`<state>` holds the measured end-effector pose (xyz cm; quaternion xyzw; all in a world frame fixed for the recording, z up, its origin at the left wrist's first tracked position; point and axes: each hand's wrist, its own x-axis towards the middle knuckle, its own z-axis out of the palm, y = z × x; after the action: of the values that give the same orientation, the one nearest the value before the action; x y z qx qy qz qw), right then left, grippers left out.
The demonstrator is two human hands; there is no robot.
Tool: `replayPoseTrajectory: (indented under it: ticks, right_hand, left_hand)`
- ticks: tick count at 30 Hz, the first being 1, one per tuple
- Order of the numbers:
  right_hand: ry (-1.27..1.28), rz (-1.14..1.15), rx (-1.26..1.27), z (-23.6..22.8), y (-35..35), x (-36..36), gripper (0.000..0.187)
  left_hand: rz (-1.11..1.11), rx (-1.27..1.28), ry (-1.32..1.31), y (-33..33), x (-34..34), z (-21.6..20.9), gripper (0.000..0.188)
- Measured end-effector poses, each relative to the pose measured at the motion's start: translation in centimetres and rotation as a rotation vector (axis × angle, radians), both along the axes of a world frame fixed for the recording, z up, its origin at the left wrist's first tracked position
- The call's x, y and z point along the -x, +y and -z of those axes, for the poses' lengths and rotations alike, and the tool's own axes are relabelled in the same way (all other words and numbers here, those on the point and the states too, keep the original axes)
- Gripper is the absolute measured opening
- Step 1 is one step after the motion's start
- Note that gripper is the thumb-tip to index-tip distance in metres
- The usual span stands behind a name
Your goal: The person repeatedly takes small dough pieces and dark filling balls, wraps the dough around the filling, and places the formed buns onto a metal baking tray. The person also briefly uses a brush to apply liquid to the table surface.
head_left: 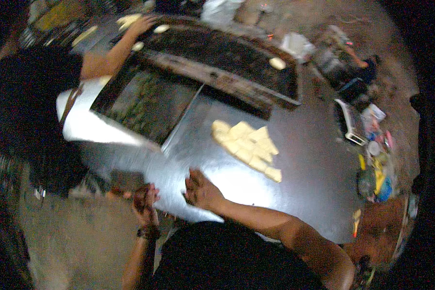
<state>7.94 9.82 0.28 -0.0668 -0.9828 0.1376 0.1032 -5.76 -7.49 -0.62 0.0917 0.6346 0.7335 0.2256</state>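
A cluster of pale yellow dough pieces (pixel 248 147) lay cut and untouched mid-way across the steel table (pixel 304 159), well apart from both hands. The right hand (pixel 200 189) rested flat and empty near the table's near edge, the left hand (pixel 145 200) loosely curled beside it, holding nothing. Further rounds (pixel 277 63) already sat on the dark griddle (pixel 217 53), where a co-worker's hand (pixel 141 24) reached; blue and yellow packages (pixel 379 181) cluttered the right.

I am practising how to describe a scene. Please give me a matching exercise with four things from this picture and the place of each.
Things:
1. left hand
2. right hand
3. pale yellow dough pieces
4. single dough round

Places:
A. on the dark griddle at the far side
B. clustered in the middle of the metal table
C. flat on the table near its front edge
D. at the table's near corner, by its edge

Pairs: 1-D, 2-C, 3-B, 4-A
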Motion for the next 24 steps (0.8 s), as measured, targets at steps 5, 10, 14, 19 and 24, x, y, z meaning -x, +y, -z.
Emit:
replayPoseTrajectory:
  ticks: [5, 10, 14, 19, 24]
  right_hand:
    - [-0.655, -0.015, 0.448, -7.7, 4.0, -1.4, 0.037]
    - [-0.313, 0.170, 0.266, -21.5, 12.6, 0.7, 0.028]
    - [0.740, 0.657, -0.393, -27.4, 23.6, -1.2, 0.036]
    - [-0.354, 0.947, -0.109, -19.9, 31.8, -3.6, 0.021]
    - [0.567, 1.035, -0.225, -12.8, 27.7, -12.7, 0.023]
  left_hand:
    - [0.254, -0.035, 0.098, 5.7, 2.9, -0.5, 0.014]
    - [0.612, 0.251, 0.869, 8.1, 3.5, 0.8, 0.015]
    - [0.626, 0.240, 0.960, 8.7, 2.6, 0.8, 0.013]
    - [0.569, 0.222, 0.891, 9.2, 2.5, 0.1, 0.011]
    - [0.562, 0.258, 0.955, 9.3, 2.2, 0.4, 0.010]
